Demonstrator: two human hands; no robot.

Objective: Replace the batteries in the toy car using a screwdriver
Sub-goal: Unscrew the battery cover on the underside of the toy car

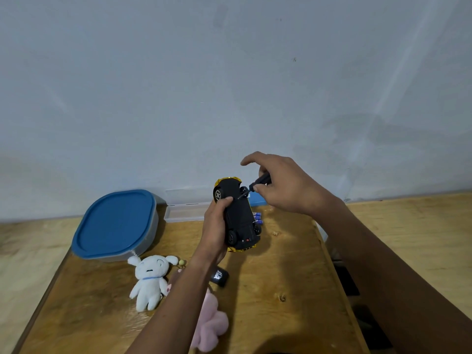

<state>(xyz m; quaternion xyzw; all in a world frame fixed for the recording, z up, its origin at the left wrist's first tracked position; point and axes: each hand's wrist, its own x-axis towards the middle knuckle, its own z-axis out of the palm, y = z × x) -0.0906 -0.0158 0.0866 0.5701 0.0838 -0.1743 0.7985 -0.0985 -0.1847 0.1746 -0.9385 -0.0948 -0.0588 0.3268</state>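
Black underside of the toy car (238,218) faced up, gripped in the left hand (217,223) above the wooden desk (281,277). Right hand (283,185) pinched the screwdriver (255,186), tip on the chassis. Batteries (257,217) lay just behind.

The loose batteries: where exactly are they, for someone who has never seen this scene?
Start at the wooden table and find the clear plastic case against the wall. Just right of it, beside the upturned black and yellow toy car in the left hand, lie small blue batteries, the only blue cylinders there.
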